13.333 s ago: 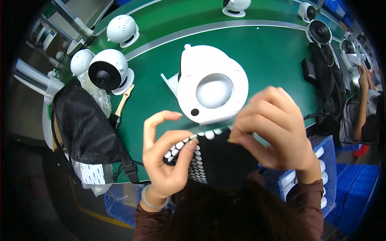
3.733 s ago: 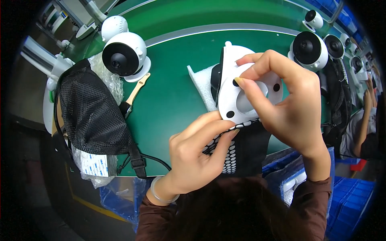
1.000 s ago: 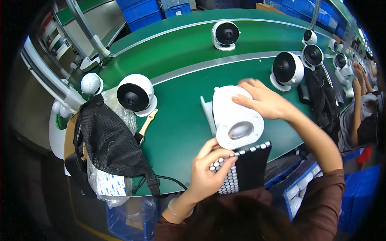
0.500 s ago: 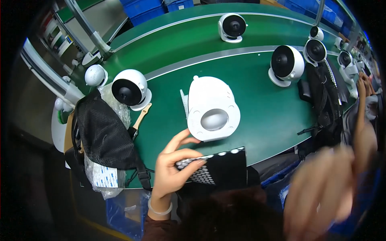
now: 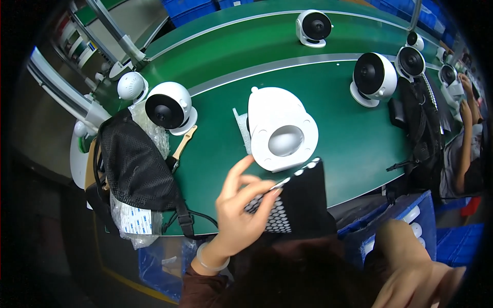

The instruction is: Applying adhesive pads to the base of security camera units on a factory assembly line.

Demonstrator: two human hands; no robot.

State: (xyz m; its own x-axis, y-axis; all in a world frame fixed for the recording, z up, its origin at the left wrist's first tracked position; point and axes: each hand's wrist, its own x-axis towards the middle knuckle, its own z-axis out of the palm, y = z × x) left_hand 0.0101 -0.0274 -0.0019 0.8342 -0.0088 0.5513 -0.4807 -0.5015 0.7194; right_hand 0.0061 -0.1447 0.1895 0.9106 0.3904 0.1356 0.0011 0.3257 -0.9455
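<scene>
My left hand point(image 5: 244, 215) grips a black sheet point(image 5: 303, 200) between thumb and fingers. Rows of small white dots cover the sheet's left part, and larger white dots run along its far edge. Its index fingertip reaches the near edge of a white round-bodied camera point(image 5: 277, 110) lying on the table. That camera's flat base, with an oval hollow in it, is turned toward me. Low at the right edge, my right hand point(image 5: 421, 282) is smeared and partly cut off, so what its fingers do is unclear.
White cameras with black fronts point(image 5: 168, 107) point(image 5: 374, 77) stand left and right. A black mesh bag point(image 5: 136, 164), bubble wrap and a wooden-handled brush point(image 5: 186, 143) lie left. A black bag point(image 5: 413, 118) lies right. Below the table's edge, a blue bin point(image 5: 423, 205) contains white parts. A co-worker's arm point(image 5: 465, 143) shows far right.
My right hand has dropped toward the lower edge, uncovering the blue bin. My left hand has shifted up and right with the sheet. The whole view has shifted slightly.
</scene>
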